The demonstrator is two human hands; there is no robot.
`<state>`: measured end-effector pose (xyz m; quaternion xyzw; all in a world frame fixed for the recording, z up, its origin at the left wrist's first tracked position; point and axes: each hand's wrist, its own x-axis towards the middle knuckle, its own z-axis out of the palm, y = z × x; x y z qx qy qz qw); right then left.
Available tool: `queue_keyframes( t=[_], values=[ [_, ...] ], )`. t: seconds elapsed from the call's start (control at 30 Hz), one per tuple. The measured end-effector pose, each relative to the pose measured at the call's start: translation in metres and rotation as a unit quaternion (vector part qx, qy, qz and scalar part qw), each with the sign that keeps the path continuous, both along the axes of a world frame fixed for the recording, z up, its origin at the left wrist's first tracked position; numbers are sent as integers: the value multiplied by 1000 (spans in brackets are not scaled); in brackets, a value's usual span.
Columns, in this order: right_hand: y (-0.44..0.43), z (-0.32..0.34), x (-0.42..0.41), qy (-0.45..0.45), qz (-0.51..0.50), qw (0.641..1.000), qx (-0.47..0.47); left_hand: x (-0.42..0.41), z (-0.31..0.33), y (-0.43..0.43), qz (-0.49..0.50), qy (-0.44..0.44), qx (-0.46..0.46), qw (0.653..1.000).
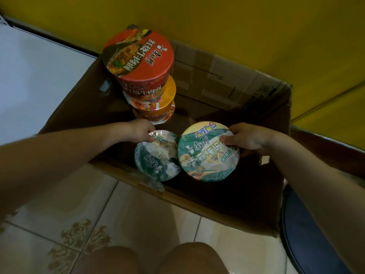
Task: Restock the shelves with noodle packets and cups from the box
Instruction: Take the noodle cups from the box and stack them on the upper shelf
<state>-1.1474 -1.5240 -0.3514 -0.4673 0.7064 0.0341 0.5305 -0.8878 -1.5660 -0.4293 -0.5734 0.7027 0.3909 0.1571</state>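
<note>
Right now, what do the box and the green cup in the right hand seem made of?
Box: likely matte brown cardboard; creased flaps show. Green cup in the right hand: glossy printed lid, apparently film-wrapped, since it glints; its body is hidden.

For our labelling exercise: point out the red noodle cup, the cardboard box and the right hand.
red noodle cup (138, 54): head view, lid.
cardboard box (217, 78): head view, far wall.
right hand (249, 137): head view, back of hand.
</note>
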Motion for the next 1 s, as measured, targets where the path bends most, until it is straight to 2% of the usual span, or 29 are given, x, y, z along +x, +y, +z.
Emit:
queue_keyframes(
  t=[0.23,0.47,0.73,1.0],
  values=[
    [0,19,-18,-14,-25,999,13,-23,-14,1,66,72,-28,995],
    [16,44,-23,-28,-36,999,14,-39,6,13,142,123,-66,980],
    [27,100,-33,-11,-76,997,-11,-59,52,38,255,94,-95,958],
    [37,180,-26,-48,-103,994,-3,-38,146,63,335,39,-126,933]
  ],
)
